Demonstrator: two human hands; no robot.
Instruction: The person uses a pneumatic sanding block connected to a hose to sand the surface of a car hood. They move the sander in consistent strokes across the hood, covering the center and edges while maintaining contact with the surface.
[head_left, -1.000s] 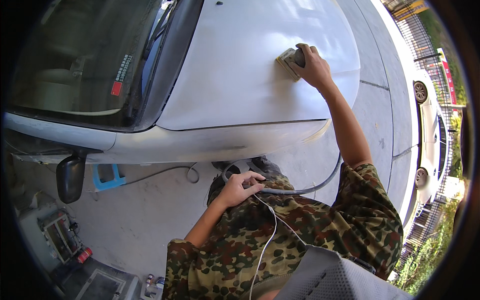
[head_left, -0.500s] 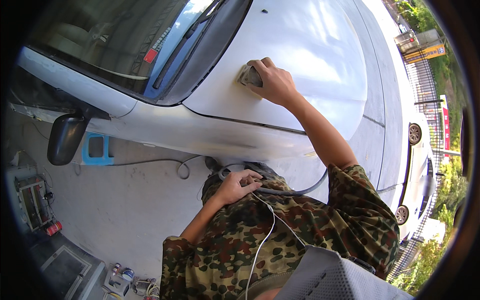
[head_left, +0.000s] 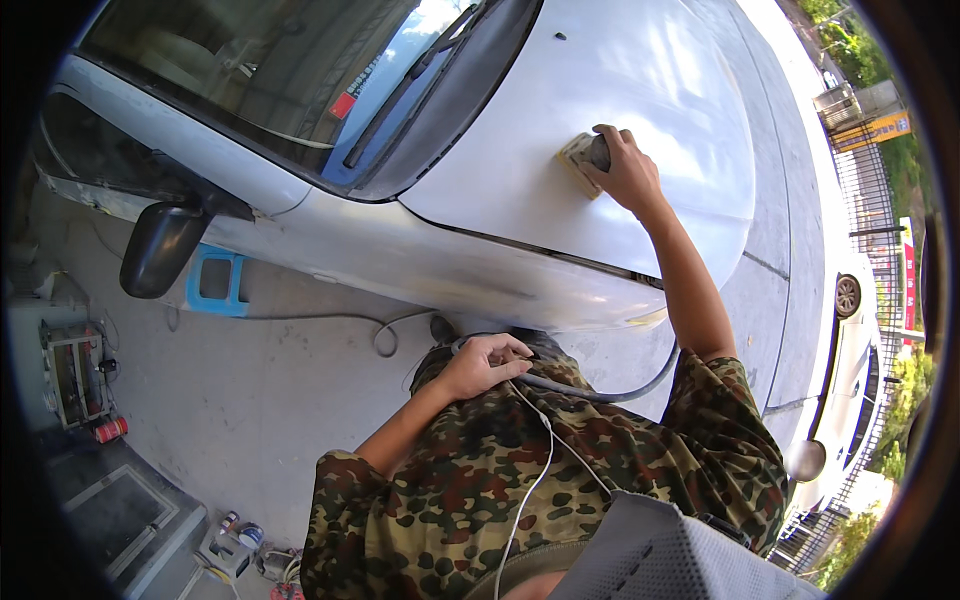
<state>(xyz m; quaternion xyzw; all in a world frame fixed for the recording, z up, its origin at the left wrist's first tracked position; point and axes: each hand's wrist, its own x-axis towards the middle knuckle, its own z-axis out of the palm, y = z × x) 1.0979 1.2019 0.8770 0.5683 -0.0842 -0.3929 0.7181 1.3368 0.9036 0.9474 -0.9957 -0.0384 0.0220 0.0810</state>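
my right hand (head_left: 632, 180): fingers wrapped around the dark top of one block-shaped sander (head_left: 574, 167), which sits on the pale car hood (head_left: 500, 175). my left hand (head_left: 480, 368): loosely curled beside one grey hose (head_left: 612, 396) at my front; whether it grips, i cannot tell. one black side mirror (head_left: 163, 252), at left.

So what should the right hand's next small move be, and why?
Probably a short slide of the block across the hood: the right hand grips its dark top, its base appears to rest on the hood, and hood surface extends all around it.
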